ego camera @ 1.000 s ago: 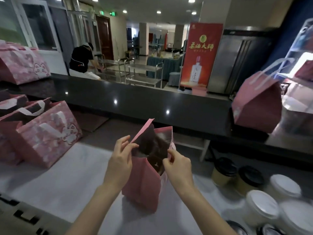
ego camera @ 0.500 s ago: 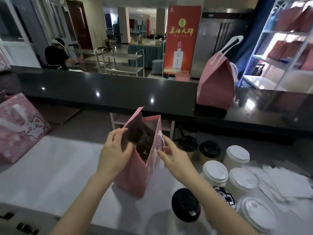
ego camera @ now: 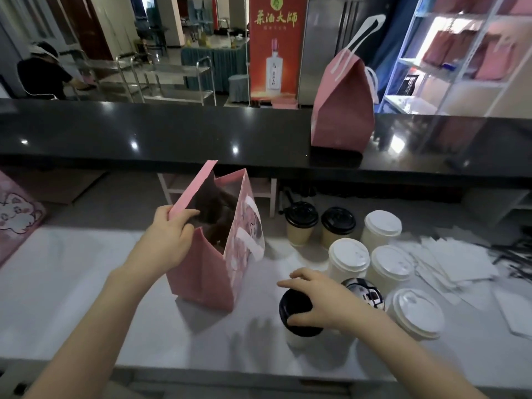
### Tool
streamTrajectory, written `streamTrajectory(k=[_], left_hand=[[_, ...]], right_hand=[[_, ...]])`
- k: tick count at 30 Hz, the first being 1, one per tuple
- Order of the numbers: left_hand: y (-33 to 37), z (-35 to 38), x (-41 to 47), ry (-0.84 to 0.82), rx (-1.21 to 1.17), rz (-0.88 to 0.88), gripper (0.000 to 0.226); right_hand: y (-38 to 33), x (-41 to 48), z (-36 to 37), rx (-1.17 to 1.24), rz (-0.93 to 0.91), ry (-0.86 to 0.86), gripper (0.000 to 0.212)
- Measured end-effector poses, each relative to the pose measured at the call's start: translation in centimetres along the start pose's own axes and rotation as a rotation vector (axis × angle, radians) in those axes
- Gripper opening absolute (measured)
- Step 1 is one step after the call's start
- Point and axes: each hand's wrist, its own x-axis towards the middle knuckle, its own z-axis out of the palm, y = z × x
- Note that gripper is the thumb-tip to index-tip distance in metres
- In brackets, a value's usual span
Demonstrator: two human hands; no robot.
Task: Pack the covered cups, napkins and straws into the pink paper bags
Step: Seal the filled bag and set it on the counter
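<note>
at the far left edge we see part of a printed pink bag [ego camera: 17, 223] on the white worktop [ego camera: 72, 283]. our left hand [ego camera: 169, 234] pinches the raised left flap of the open pink paper bag [ego camera: 207, 272], which stands upright mid-worktop with its mouth wide. just right of it, on the near side, our right hand [ego camera: 319, 300] curls over the black lid of a covered cup [ego camera: 296, 315] and grasps it; the cup stands on the worktop. far behind, a closed pink bag [ego camera: 342, 110] with white handles stands on the dark upper worktop [ego camera: 172, 133]. right of the open bag stand more covered cups: two black-lidded cups [ego camera: 300, 223] at the far side and white-lidded cups [ego camera: 390, 266] nearer. right of them, white napkins [ego camera: 454, 260] lie spread, with dark straws [ego camera: 512, 254] at the right edge.
</note>
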Motion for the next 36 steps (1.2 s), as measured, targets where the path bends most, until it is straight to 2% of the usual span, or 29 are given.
streamTrajectory(k=[2, 4, 8, 10, 12, 19, 25, 28, 30, 33, 36], left_hand=[[-0.1, 0.0, 0.3, 0.0, -0.015, -0.012, 0.037], [-0.2, 0.0, 0.5, 0.014, -0.059, -0.028, 0.036], [-0.2, 0.2, 0.9, 0.064, -0.096, -0.02, 0.031], [-0.3, 0.2, 0.9, 0.092, -0.094, -0.028, 0.029], [-0.5, 0.2, 1.0, 0.129, -0.092, -0.036, 0.027], [-1.2, -0.6, 1.5, 0.147, -0.113, -0.05, 0.038], [-2.3, -2.2, 2.6, 0.123, -0.099, 0.045, 0.056], [-2.7, -2.7, 2.7, 0.094, -0.094, 0.096, 0.064], [-2.8, -2.9, 2.7, 0.076, -0.099, 0.123, 0.069], [-3.0, -3.4, 2.4, 0.033, -0.13, 0.171, 0.077], [-3.0, -4.1, 1.9, -0.015, -0.154, 0.194, 0.083]], right_hand=[[-0.2, 0.1, 0.2, -0.026, 0.007, 0.043, 0.05], [-0.3, 0.0, 0.2, -0.049, 0.033, 0.032, 0.045], [-0.1, -0.1, 0.1, -0.062, 0.066, -0.079, 0.084], [-0.1, 0.1, 0.2, -0.101, 0.035, -0.1, 0.089], [-0.3, 0.3, 0.2, -0.108, 0.021, -0.077, 0.086], [-2.8, 1.3, -4.3, 0.043, -0.092, 0.214, 0.08], [-6.9, 1.5, -12.3, 0.154, -0.219, 0.512, 0.075], [-9.7, 2.5, -15.5, 0.18, -0.287, 0.589, 0.074], [-11.4, 3.8, -16.3, 0.186, -0.325, 0.577, 0.075], [-13.8, 6.5, -15.3, 0.174, -0.337, 0.444, 0.08], [-15.0, 9.2, -12.3, 0.061, -0.32, 0.331, 0.081]])
